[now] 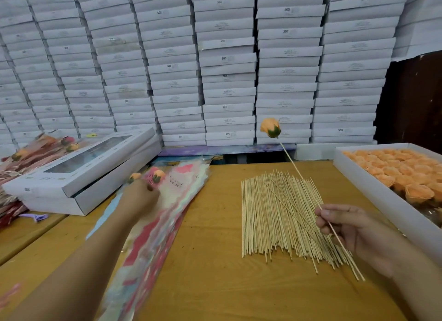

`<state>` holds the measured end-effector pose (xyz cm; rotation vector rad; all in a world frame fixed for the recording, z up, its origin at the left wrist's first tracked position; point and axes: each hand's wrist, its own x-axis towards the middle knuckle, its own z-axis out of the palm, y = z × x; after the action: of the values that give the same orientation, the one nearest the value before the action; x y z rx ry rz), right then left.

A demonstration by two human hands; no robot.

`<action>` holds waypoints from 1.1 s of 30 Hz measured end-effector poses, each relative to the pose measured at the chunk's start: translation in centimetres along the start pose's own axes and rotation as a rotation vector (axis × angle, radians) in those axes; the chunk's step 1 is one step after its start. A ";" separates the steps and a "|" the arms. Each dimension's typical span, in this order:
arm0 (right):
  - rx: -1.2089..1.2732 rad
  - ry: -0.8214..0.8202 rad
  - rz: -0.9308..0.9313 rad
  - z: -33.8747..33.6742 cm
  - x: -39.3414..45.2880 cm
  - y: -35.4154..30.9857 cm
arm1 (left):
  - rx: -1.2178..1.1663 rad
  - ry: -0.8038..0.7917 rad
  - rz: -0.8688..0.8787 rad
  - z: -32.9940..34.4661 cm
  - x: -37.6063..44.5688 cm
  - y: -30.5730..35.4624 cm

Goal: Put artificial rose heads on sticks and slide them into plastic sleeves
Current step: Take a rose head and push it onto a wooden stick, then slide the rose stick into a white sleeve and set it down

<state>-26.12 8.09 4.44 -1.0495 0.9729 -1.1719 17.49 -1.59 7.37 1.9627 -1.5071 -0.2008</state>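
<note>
A: Right hand (346, 227): thumb and forefinger pinch a stick (308, 189) near its lower third; the other fingers curl loosely beneath it.

B: Stick axis?

A: Runs diagonally, lower end toward the person and to the right, upper end away and to the left, raised off the table (215, 225). An orange rose head (270, 127) sits on the far tip, green calyx toward the stick, petals pointing up and away. The head is well apart from the fingers, at the opposite end.

B: Left hand (141, 198)?

A: Resting on the sleeve stack (155, 225), fingers bent down onto the top sleeve. Blurred; whether it pinches the sleeve or only presses it cannot be told. Two sleeved roses (146, 176) lie just beyond the fingertips, heads pointing away.

B: Containers?

A: White tray (373, 201) at right edge of the table, packed with orange rose heads in rows, petals up. To the left, a white box (79, 167) with a window lid sits askew on its base; contents not readable. Finished wrapped roses (43, 146) are piled behind and beside it.

B: Loose stock?

A: Stick pile (282, 215) lies flat between the two hands, long axis running toward and away from the person, fanned slightly at the near right. Stacked white cartons (227, 64) fill the wall behind.
</note>
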 end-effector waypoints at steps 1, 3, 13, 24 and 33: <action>0.014 -0.011 0.006 0.2 0.0 0.0 | -0.093 -0.019 -0.005 0.1 -0.8 1.0; 0.027 -0.023 0.013 0.5 0.0 0.2 | -0.284 -0.018 -0.009 0.6 -2.8 3.3; 0.130 -0.054 0.011 5.5 1.0 2.0 | -0.679 -0.195 0.145 5.8 -14.8 10.1; 0.133 0.200 -0.039 2.1 1.9 1.6 | -0.509 -1.081 0.146 4.0 -20.2 10.0; -0.012 -0.146 0.037 4.2 0.2 2.4 | -0.928 -0.740 -0.145 4.3 -15.3 12.2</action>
<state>-21.44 8.61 3.07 -1.1060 0.8818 -1.0453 0.47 9.06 7.09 1.2452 -1.2791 -1.5180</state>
